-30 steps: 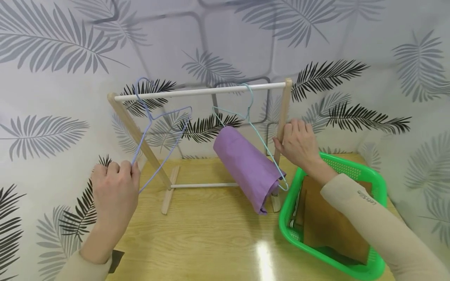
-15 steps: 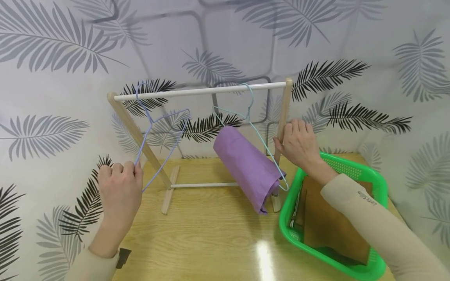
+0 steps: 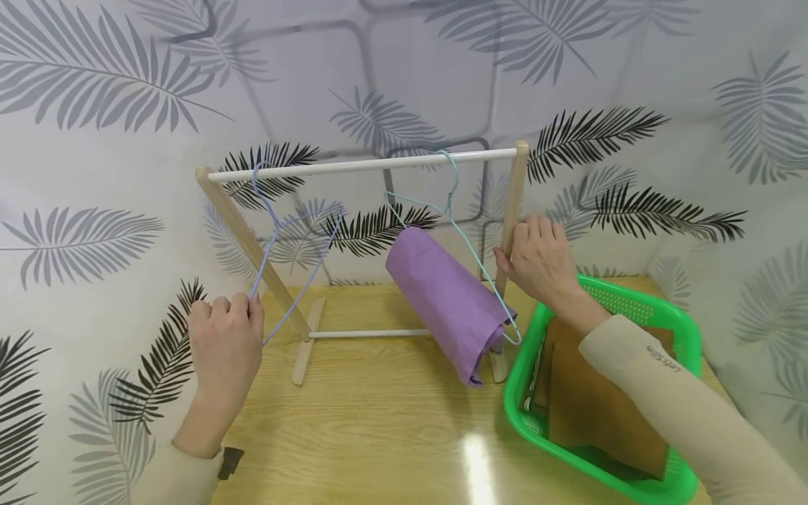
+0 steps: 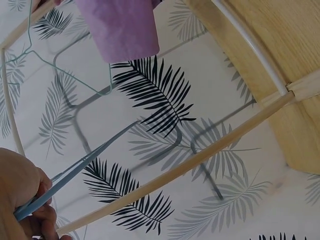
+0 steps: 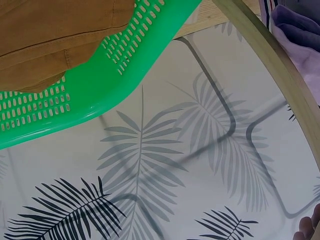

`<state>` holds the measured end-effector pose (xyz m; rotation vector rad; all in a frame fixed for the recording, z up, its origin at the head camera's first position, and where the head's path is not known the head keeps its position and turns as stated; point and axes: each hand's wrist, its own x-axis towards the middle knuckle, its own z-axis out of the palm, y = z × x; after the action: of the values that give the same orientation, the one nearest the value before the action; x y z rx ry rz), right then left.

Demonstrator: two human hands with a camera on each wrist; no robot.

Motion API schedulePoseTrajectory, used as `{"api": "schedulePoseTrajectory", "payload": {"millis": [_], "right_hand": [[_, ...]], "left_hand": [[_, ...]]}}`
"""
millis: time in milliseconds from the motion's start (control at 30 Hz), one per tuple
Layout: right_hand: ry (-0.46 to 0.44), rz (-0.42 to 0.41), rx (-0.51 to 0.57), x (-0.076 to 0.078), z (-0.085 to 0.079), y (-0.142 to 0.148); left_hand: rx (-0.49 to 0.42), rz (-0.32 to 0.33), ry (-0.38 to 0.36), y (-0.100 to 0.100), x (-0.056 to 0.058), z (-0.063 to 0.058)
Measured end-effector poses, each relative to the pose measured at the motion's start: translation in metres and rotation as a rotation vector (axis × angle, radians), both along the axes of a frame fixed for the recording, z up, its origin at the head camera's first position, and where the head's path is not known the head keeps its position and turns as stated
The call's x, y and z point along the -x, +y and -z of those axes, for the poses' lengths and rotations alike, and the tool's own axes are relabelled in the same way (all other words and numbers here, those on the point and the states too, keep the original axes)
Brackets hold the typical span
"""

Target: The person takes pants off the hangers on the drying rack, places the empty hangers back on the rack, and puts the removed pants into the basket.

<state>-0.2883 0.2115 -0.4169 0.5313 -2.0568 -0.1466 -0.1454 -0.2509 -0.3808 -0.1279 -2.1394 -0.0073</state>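
Note:
My left hand (image 3: 226,344) grips the left end of a periwinkle-blue wire hanger (image 3: 268,245). The hanger's hook is at the left part of the white rod (image 3: 360,165) of a small clothes rack; whether it bears on the rod I cannot tell. In the left wrist view the fingers curl round the hanger's wire (image 4: 75,170). My right hand (image 3: 539,259) holds the rack's right wooden post (image 3: 514,193), thumb on its near side. Between the posts a mint-green hanger (image 3: 470,245) hangs from the rod, tilted, with a folded purple cloth (image 3: 442,294) over it.
A green plastic basket (image 3: 684,330) with folded brown cloth (image 3: 600,400) stands right of the rack, below my right forearm. The rack's wooden feet (image 3: 309,351) rest on the wood-grain table (image 3: 353,435). A leaf-patterned wall covering (image 3: 404,70) rises close behind.
My left hand has moved right and slightly down with the blue hanger, and its hook has dropped lower against the rod. My right hand stays on the post.

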Motion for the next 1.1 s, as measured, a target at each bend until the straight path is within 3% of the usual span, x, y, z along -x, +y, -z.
{"api": "schedulePoseTrajectory", "payload": {"millis": [667, 900, 1000, 1100], "right_hand": [[0.023, -0.022, 0.026, -0.001, 0.005, 0.001], [0.022, -0.022, 0.028, 0.000, 0.004, 0.001], [0.025, -0.024, 0.031, 0.000, 0.004, 0.000], [0.024, -0.019, 0.030, 0.001, 0.004, 0.000]], "left_hand": [[-0.057, 0.022, -0.021, -0.006, 0.004, 0.013], [-0.070, -0.020, -0.105, -0.006, 0.001, 0.015], [-0.088, -0.049, -0.100, -0.002, 0.000, 0.014], [-0.128, -0.037, -0.076, 0.005, -0.001, 0.012]]}}
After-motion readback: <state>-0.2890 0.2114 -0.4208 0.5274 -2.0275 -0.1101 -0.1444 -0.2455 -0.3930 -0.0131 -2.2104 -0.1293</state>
